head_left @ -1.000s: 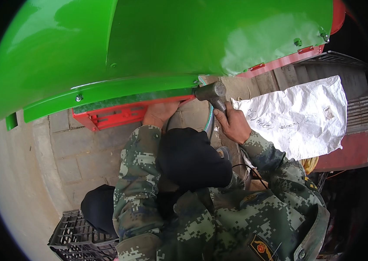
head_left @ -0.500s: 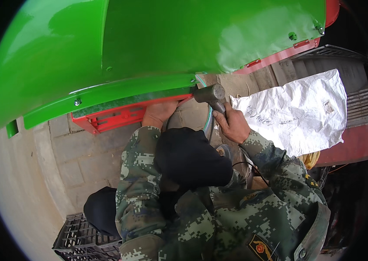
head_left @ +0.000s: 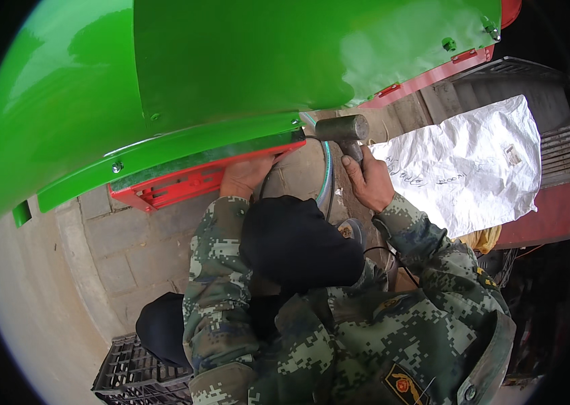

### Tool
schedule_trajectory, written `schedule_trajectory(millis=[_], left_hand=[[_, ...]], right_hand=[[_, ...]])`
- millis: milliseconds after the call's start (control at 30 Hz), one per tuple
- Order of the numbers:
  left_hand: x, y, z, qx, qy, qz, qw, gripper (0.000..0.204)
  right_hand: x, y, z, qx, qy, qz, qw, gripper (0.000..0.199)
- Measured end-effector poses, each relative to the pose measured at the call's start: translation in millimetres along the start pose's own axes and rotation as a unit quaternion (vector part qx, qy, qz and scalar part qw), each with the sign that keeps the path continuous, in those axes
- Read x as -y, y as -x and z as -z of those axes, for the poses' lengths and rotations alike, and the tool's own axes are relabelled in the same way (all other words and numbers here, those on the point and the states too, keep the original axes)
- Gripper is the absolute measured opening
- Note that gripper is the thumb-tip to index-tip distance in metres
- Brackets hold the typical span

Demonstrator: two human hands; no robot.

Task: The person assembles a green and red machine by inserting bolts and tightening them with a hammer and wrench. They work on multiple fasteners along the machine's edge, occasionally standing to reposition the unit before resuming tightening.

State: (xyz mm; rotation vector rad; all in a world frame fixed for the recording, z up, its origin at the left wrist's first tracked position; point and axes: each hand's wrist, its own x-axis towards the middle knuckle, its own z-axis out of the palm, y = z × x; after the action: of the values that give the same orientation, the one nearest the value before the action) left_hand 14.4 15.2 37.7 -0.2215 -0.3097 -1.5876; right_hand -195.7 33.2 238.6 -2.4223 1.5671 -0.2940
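A short-handled hammer [head_left: 341, 128] with a thick cylindrical dark head is gripped in my right hand [head_left: 373, 182], thumb along the handle. Its head is just right of the end of a red slotted metal frame [head_left: 194, 169], with a small gap between them. My left hand [head_left: 244, 175] reaches under that frame near its right end. The fingers there are mostly hidden, so whether they hold anything does not show. Above the frame spreads a large glossy green metal cover [head_left: 244, 67] with bolts along its lower edge.
A crumpled white woven sack [head_left: 464, 169] with handwriting lies to the right. A clear hose [head_left: 327, 172] and a black cable run along the ground between my hands. A black plastic crate [head_left: 133, 371] is at lower left. Grey paving [head_left: 120, 236] lies below the frame.
My right hand has drawn the hammer right and slightly up, away from the frame's end. My left hand stays under the frame. The whole view has shifted slightly.
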Motion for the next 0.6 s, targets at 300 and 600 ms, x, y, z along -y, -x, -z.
schedule_trajectory(millis=[300,600], left_hand=[[-6,-1,-9,0.011,0.036,0.016,0.999,0.041],[-5,-4,-10,0.003,-0.011,0.008,1.000,0.047]], right_hand=[[25,0,-1,-0.056,-0.077,0.009,0.995,0.050],[16,6,-3,0.019,-0.050,0.004,0.999,0.045]])
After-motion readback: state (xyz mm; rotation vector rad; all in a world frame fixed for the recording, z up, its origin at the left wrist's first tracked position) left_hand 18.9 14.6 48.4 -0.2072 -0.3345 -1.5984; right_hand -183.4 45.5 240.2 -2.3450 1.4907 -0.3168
